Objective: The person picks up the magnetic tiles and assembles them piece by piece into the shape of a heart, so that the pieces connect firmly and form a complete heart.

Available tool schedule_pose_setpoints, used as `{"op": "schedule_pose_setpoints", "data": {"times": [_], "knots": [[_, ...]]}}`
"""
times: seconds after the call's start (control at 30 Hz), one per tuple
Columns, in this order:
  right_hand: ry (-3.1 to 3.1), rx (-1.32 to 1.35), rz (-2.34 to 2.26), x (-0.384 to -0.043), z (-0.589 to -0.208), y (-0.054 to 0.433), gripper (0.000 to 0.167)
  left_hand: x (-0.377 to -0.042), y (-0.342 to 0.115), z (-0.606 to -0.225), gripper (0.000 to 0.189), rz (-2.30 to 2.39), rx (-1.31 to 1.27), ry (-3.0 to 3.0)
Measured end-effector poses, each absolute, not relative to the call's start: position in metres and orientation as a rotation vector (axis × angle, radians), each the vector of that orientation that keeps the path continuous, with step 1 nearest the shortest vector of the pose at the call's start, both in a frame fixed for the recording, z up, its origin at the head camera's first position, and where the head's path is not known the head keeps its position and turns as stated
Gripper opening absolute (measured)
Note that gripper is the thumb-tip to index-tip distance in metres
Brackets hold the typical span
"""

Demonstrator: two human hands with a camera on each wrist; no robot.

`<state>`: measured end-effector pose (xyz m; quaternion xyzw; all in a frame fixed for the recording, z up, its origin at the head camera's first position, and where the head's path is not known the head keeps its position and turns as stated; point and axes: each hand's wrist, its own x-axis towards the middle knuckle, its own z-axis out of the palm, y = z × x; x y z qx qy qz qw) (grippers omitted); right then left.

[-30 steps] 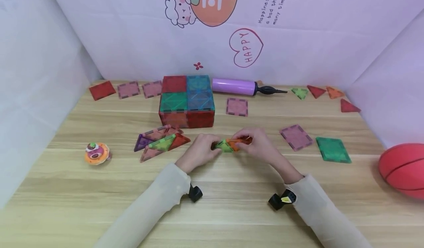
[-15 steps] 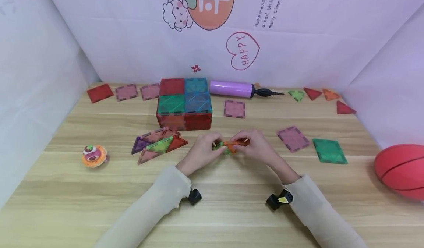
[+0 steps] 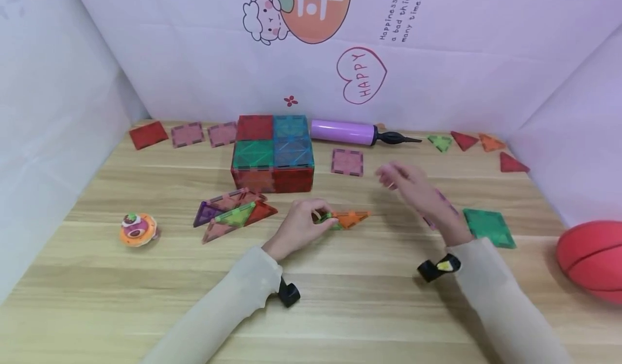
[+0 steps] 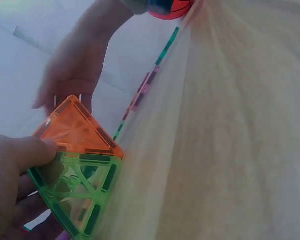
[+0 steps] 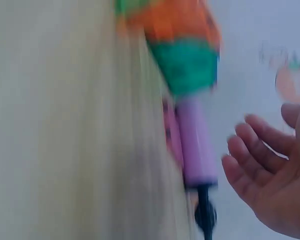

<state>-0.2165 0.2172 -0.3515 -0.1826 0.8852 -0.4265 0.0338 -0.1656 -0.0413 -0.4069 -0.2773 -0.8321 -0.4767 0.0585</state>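
Observation:
My left hand (image 3: 300,226) pinches a green triangular magnetic tile (image 4: 82,180) between thumb and fingers, low over the wooden table. An orange triangular magnetic tile (image 3: 353,220) adjoins it edge to edge, forming a diamond in the left wrist view. To the right, my right hand (image 3: 415,191) is off the tiles, its fingers relaxed and holding nothing; it is blurred in the head view. Beneath its forearm lies a partly covered pink square tile (image 3: 428,222). Left of my left hand, several joined tiles (image 3: 235,214) in purple, pink, green and red lean together.
Behind the hands stands a box of coloured tiles (image 3: 273,156), beside a purple hand pump (image 3: 344,132). A pink square (image 3: 347,162), a green square (image 3: 488,227) and small triangles (image 3: 464,140) lie around. A toy figure (image 3: 138,230) sits left, a red ball (image 3: 593,258) right.
My right hand has let go of the orange tile and moved right and farther back. The left hand still holds the green tile with the orange one attached.

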Motion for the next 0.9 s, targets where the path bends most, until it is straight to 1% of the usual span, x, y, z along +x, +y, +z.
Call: {"op": "schedule_pose_setpoints", "data": {"times": [0.1,0.2,0.4,0.53,0.6,0.63,0.7,0.73,0.77,0.83,0.9], "knots": [[2.906,-0.497,-1.182,-0.248,-0.351,0.245,0.042,-0.169,-0.045,-0.413,0.008,-1.542,-0.835,-2.493],[3.038,-0.420,-0.955,-0.280,-0.352,0.275,0.037,-0.171,-0.047,-0.417,0.009,-1.634,-0.827,-2.475],[2.967,-0.251,-0.613,-0.327,-0.352,0.326,0.045,-0.171,-0.046,-0.418,0.009,-1.666,-0.830,-2.465],[2.859,-0.247,-0.431,-0.332,-0.353,0.344,0.043,-0.167,-0.043,-0.417,0.008,-1.657,-0.834,-2.472],[2.817,-0.273,-0.367,-0.331,-0.354,0.350,0.036,-0.167,-0.042,-0.417,0.008,-1.657,-0.842,-2.476],[2.800,-0.288,-0.338,-0.330,-0.354,0.351,0.037,-0.167,-0.042,-0.417,0.008,-1.660,-0.840,-2.479],[2.772,-0.318,-0.313,-0.326,-0.353,0.351,0.046,-0.168,-0.042,-0.417,0.009,-1.666,-0.828,-2.487],[2.776,-0.334,-0.302,-0.325,-0.353,0.351,0.047,-0.168,-0.043,-0.417,0.008,-1.669,-0.821,-2.489],[2.785,-0.360,-0.283,-0.323,-0.353,0.352,0.045,-0.169,-0.043,-0.417,0.008,-1.669,-0.816,-2.490],[2.798,-0.402,-0.245,-0.318,-0.351,0.350,0.047,-0.170,-0.044,-0.417,0.008,-1.668,-0.809,-2.491],[2.819,-0.449,-0.219,-0.314,-0.349,0.349,0.043,-0.171,-0.045,-0.418,0.008,-1.664,-0.808,-2.490]]}}
